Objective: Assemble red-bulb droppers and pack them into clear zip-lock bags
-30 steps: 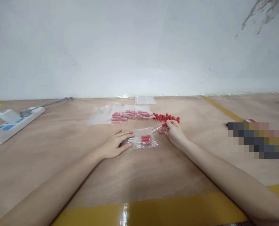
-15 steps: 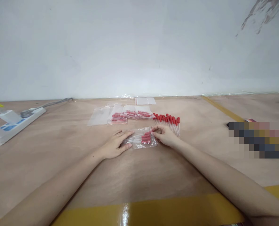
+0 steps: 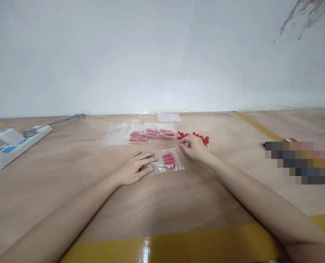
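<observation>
A small clear zip bag [image 3: 166, 163] with several red-capped droppers inside lies on the brown table. My left hand [image 3: 135, 168] rests flat on the bag's left end, fingers stretched out, pinning it. My right hand [image 3: 194, 148] sits over a row of loose red-capped droppers [image 3: 203, 139] just behind the bag; its fingers are curled over them and I cannot see whether one is held. Filled bags of droppers [image 3: 151, 133] lie in a row further back.
An empty clear bag [image 3: 115, 134] lies left of the filled ones, and another empty bag [image 3: 168, 117] lies by the wall. A white power strip [image 3: 17, 140] with a grey cable sits far left. Yellow tape [image 3: 162, 248] marks the near edge.
My right hand carried a dropper from the row to the bag's mouth, then drew back onto the loose row. One more dropper now lies in the bag. My left hand stayed put.
</observation>
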### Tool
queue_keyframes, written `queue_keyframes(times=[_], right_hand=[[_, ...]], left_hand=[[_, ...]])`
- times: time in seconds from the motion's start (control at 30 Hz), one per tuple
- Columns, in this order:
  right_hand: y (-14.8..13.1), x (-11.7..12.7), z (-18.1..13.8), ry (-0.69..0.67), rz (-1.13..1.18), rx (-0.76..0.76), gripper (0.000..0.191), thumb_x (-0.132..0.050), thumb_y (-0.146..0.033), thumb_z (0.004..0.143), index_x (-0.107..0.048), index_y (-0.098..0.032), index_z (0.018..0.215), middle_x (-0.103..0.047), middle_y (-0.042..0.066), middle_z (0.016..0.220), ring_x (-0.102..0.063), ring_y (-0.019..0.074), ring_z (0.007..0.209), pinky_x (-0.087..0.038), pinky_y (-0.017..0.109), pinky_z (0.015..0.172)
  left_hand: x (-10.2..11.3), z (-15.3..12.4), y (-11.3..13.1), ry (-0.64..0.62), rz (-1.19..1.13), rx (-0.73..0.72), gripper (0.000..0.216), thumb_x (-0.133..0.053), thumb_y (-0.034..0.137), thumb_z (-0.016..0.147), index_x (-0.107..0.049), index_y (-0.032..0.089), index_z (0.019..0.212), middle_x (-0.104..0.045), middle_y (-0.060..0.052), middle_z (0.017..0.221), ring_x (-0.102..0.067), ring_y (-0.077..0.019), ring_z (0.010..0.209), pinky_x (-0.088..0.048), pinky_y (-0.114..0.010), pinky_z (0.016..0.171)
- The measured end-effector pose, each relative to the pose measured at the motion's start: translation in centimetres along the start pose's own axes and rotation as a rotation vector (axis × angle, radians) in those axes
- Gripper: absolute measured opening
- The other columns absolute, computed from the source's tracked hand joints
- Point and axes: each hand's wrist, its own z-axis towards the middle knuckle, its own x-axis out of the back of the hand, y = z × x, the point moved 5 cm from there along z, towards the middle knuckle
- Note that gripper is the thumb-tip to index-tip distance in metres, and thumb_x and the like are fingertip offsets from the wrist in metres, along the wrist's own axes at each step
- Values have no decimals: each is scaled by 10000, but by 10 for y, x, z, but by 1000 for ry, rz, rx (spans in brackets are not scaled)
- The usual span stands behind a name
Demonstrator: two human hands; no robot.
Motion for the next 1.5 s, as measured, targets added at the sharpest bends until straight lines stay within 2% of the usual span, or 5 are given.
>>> queue_keyframes(times=[0.17, 0.37, 0.67, 1.0, 1.5], right_hand=[[20, 9, 39, -4, -255, -133, 301, -456, -308, 808, -654, -158, 978, -577, 137, 1043, -588, 204, 825, -417, 301, 736], [28, -5, 57, -59, -140, -195, 162, -525, -245, 749, -657, -153, 774, -652, 91, 813, -587, 180, 755, -415, 269, 684], [34, 43, 24, 413, 558, -260, 225, -452, -267, 796, -358, -189, 985, -554, -30, 656, -516, 97, 487, -410, 217, 470], [43, -7, -9, 377, 1138, -545, 169, -486, -194, 813, -319, -223, 819, -520, -83, 567, -534, 71, 399, -470, 184, 389], [16, -24, -22, 216, 1283, -453, 193, -531, -218, 774, -342, -221, 816, -542, -67, 641, -603, 88, 537, -518, 249, 565]], left_hand=[[-1, 0, 0, -8, -1, 8, 417, -354, 408, 897, -378, 314, 1303, -370, -29, 1382, -325, -197, 1275, -175, -479, 1070], [0, -1, 1, -17, -15, 11, 417, -357, 398, 899, -373, 310, 1307, -366, -32, 1384, -320, -193, 1279, -171, -477, 1072], [0, 0, 1, -5, 6, 1, 474, -343, 425, 897, -313, 266, 1343, -383, -46, 1373, -338, -193, 1266, -186, -453, 1076], [-2, 0, -1, 1, 15, 20, 488, -354, 438, 889, -329, 239, 1333, -390, -47, 1368, -344, -189, 1264, -177, -439, 1084], [-2, 1, -1, -4, 20, 12, 475, -349, 426, 892, -324, 253, 1334, -389, -39, 1370, -342, -184, 1265, -177, -443, 1080]])
